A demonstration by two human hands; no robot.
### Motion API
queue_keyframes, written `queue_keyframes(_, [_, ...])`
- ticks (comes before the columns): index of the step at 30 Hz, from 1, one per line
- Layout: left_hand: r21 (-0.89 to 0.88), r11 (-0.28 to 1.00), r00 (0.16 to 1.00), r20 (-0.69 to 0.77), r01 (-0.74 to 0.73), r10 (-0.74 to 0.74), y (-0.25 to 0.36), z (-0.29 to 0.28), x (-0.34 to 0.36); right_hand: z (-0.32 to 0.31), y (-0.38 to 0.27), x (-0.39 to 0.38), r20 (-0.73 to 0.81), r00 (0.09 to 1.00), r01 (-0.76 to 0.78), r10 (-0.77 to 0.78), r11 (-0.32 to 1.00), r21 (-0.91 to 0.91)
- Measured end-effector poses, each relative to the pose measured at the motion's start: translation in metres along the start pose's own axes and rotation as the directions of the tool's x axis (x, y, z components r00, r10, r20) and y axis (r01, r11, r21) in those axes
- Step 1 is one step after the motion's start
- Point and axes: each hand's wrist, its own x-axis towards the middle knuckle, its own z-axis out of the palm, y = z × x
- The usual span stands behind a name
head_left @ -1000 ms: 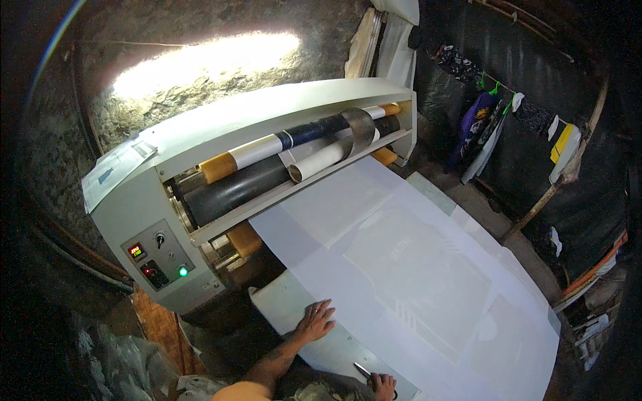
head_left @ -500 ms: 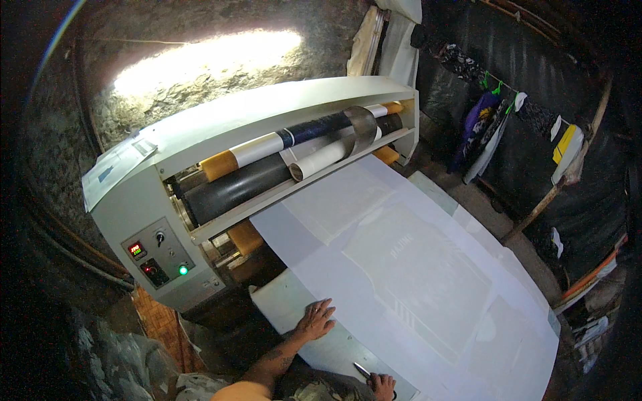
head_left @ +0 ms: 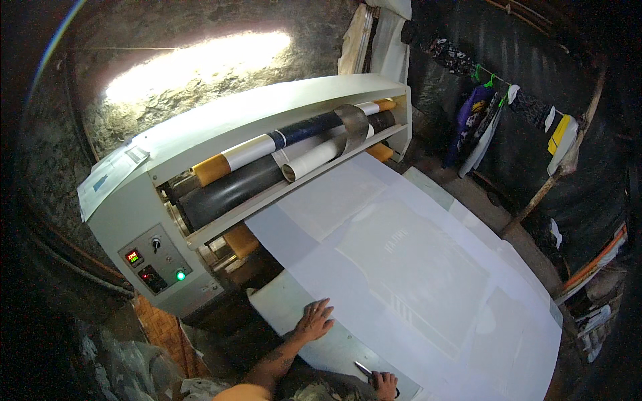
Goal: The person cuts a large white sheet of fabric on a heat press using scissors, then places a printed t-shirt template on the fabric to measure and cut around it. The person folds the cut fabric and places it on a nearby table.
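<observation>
My left hand (head_left: 314, 321) lies flat with its fingers stretched out, at the near left edge of a wide white sheet (head_left: 314, 257). Its palm is over the pale metal table (head_left: 341, 354) beneath. At the lower edge of the view, my right hand (head_left: 385, 386) is closed around the dark handle of a pair of scissors (head_left: 363, 369). The blades point up and left over the bare strip of table. Faint pale garment-shaped panels (head_left: 428, 281) with light lettering and stripes show on the sheet. Its far end passes under the front bar of a large roller machine (head_left: 221, 120).
The machine carries a black roller (head_left: 234, 190), a dark blue and white roll (head_left: 301, 130) and a loose white roll (head_left: 314, 160). A control panel (head_left: 155, 259) with a green light is at its left end. Clothes (head_left: 468, 123) hang on a line at the right, by a wooden pole (head_left: 535, 200).
The whole scene has shifted slightly left in the view. Both hands keep nearly the same place and pose, and the scissors stay in my right hand.
</observation>
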Motion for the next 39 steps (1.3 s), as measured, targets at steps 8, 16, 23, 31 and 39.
queue_keyframes(8, [-0.017, 1.000, 1.000, 0.025, 0.007, -0.006, -0.001, 0.000, 0.002, -0.001, 0.004, 0.001, 0.005, 1.000, 0.028, -0.028, 1.000, 0.004])
queue_keyframes(16, [-0.163, 0.984, 0.987, -0.133, 0.066, -0.088, -0.009, -0.008, 0.024, -0.011, -0.007, 0.004, 0.015, 0.999, -0.036, 0.037, 0.999, -0.017])
queue_keyframes(23, [0.059, 0.918, 0.761, -0.581, 0.393, -0.289, -0.113, -0.109, 0.206, -0.032, -0.017, 0.011, 0.115, 0.988, -0.105, 0.098, 0.993, 0.055])
queue_keyframes(31, [-0.468, 0.692, 0.582, -0.379, 0.550, -0.719, -0.273, -0.149, 0.358, -0.027, -0.008, 0.017, 0.365, 0.916, -0.132, 0.164, 0.985, -0.111])
queue_keyframes(39, [-0.369, 0.884, 0.333, -0.827, 0.287, -0.453, -0.307, -0.181, 0.357, 0.004, 0.030, -0.004, 0.229, 0.969, -0.049, 0.093, 0.981, -0.190])
